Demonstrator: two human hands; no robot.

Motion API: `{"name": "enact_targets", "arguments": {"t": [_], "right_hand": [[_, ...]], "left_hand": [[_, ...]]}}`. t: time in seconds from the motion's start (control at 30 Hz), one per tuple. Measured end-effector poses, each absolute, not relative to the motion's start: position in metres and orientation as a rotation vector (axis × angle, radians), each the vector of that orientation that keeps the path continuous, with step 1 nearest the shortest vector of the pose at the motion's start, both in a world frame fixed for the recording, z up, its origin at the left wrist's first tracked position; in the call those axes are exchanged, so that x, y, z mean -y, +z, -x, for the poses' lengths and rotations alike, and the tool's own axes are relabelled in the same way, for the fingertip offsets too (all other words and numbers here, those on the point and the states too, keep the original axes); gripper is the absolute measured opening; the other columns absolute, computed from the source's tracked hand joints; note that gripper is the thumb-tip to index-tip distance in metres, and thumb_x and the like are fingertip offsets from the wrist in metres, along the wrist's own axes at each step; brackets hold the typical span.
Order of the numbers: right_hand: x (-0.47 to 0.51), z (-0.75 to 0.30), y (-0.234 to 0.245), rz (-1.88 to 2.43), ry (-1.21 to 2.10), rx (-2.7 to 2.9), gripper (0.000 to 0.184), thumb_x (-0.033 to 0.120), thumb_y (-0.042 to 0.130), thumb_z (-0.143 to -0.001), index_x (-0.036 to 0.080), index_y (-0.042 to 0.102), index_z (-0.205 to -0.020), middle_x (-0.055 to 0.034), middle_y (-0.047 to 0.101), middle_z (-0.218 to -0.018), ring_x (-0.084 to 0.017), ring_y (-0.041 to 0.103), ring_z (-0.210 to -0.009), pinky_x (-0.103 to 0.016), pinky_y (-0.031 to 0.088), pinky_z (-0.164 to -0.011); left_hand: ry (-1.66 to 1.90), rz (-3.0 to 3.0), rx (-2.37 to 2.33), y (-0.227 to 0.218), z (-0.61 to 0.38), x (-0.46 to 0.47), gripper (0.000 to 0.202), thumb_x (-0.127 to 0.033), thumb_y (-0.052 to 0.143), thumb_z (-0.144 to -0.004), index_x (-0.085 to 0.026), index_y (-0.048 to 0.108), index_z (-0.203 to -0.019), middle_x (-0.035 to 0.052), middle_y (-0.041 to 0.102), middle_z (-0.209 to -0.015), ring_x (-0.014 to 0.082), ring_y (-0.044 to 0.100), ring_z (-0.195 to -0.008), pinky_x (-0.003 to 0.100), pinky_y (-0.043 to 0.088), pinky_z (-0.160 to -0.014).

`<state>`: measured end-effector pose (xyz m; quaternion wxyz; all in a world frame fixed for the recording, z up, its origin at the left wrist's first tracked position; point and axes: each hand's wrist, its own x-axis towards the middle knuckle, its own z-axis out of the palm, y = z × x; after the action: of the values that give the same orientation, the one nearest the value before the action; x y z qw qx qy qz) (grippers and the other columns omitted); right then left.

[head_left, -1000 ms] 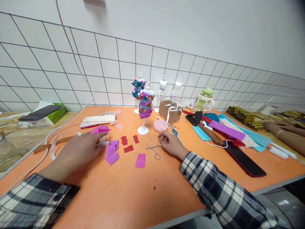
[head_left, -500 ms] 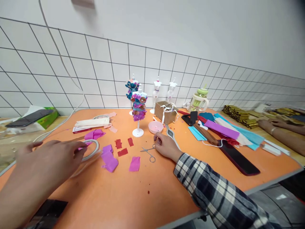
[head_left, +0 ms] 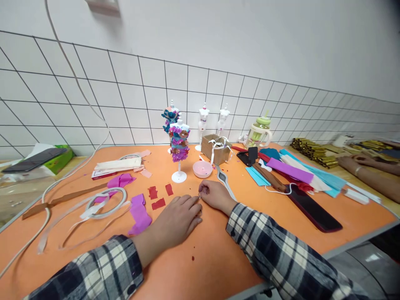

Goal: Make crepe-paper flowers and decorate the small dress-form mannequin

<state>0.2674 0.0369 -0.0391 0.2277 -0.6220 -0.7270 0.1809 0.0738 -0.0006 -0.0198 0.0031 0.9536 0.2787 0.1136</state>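
At far left a phone is resting on a green box. Next, a brown strip is running under a white cable, and a tape ring is lying near purple paper. Three red pieces are lying on the orange table, just beyond the left hand. That hand is lying palm down, fingers pointing right; whether it is gripping anything I cannot tell. Behind it a flowered form is standing upright. A pink bowl is sitting just beyond the right hand, whose fingertips are curling together close to the left fingers; what they are pinching, if anything, is hidden. Farther right, a carton, a bottle and folded papers are occupying the table, while another person's hands are resting at far right.
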Motion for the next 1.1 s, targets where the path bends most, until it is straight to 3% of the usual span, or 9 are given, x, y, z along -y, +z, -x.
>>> {"name": "enact_targets", "arguments": {"t": [0.17, 0.23, 0.33, 0.53, 0.73, 0.93, 1.1], "right_hand": [[-0.037, -0.266, -0.038, 1.727, 0.479, 2.024, 0.014, 0.019, 0.059, -0.079, 0.022, 0.069, -0.088, 0.0004, 0.070, -0.081, -0.015, 0.060, -0.073, -0.025, 0.033, -0.061], [-0.037, -0.266, -0.037, 1.738, 0.482, 2.020, 0.014, 0.019, 0.059, -0.079, 0.022, 0.069, -0.087, 0.0001, 0.070, -0.080, -0.015, 0.059, -0.073, -0.025, 0.033, -0.061], [-0.037, -0.267, -0.037, 1.751, 0.509, 2.009, 0.013, 0.020, 0.060, -0.079, 0.022, 0.069, -0.088, 0.0009, 0.071, -0.080, -0.014, 0.059, -0.070, -0.025, 0.033, -0.059], [-0.034, -0.267, -0.034, 1.780, 0.538, 1.986, 0.009, 0.021, 0.062, -0.076, 0.022, 0.068, -0.083, 0.0013, 0.072, -0.078, -0.013, 0.060, -0.069, -0.024, 0.033, -0.058], [-0.032, -0.266, -0.034, 1.756, 0.512, 2.002, 0.011, 0.019, 0.061, -0.077, 0.021, 0.069, -0.084, 0.0006, 0.072, -0.079, -0.014, 0.061, -0.069, -0.024, 0.034, -0.058], [-0.031, -0.265, -0.032, 1.686, 0.405, 2.016, 0.014, 0.017, 0.057, -0.081, 0.020, 0.068, -0.089, -0.0020, 0.072, -0.089, -0.015, 0.061, -0.079, -0.025, 0.038, -0.068], [-0.030, -0.265, -0.032, 1.686, 0.396, 2.066, 0.011, 0.017, 0.059, -0.079, 0.020, 0.069, -0.083, -0.0012, 0.071, -0.082, -0.015, 0.059, -0.073, -0.025, 0.034, -0.062]], "left_hand": [[0.294, -2.886, -0.856, -0.026, -0.073, -0.004, 0.019, -0.030, 0.048, -0.100, -0.018, 0.059, -0.109, 0.0117, 0.069, -0.113, 0.0284, 0.064, -0.107, 0.052, 0.044, -0.102], [0.317, -2.848, -0.867, -0.028, -0.071, -0.004, 0.029, -0.031, 0.048, -0.100, -0.016, 0.054, -0.124, 0.0135, 0.067, -0.121, 0.0289, 0.061, -0.113, 0.054, 0.039, -0.108], [0.384, -2.753, -0.899, -0.030, -0.069, -0.004, 0.042, -0.030, 0.045, -0.101, -0.014, 0.043, -0.140, 0.0161, 0.060, -0.132, 0.0286, 0.056, -0.123, 0.048, 0.044, -0.106], [0.365, -2.716, -0.947, -0.027, -0.070, -0.007, 0.035, -0.029, 0.041, -0.102, -0.016, 0.059, -0.129, 0.0149, 0.062, -0.118, 0.0280, 0.063, -0.105, 0.044, 0.055, -0.091], [0.369, -2.736, -0.926, -0.028, -0.069, -0.008, 0.031, -0.031, 0.041, -0.102, -0.016, 0.062, -0.119, 0.0148, 0.064, -0.118, 0.0299, 0.061, -0.108, 0.047, 0.053, -0.093], [0.387, -2.719, -0.872, -0.033, -0.064, -0.009, 0.044, -0.025, 0.045, -0.099, -0.018, 0.041, -0.143, 0.0144, 0.062, -0.127, 0.0277, 0.060, -0.115, 0.044, 0.052, -0.097], [0.353, -2.723, -0.865, -0.032, -0.066, -0.009, 0.039, -0.022, 0.041, -0.100, -0.015, 0.050, -0.137, 0.0156, 0.061, -0.124, 0.0283, 0.060, -0.113, 0.043, 0.053, -0.096]]}}
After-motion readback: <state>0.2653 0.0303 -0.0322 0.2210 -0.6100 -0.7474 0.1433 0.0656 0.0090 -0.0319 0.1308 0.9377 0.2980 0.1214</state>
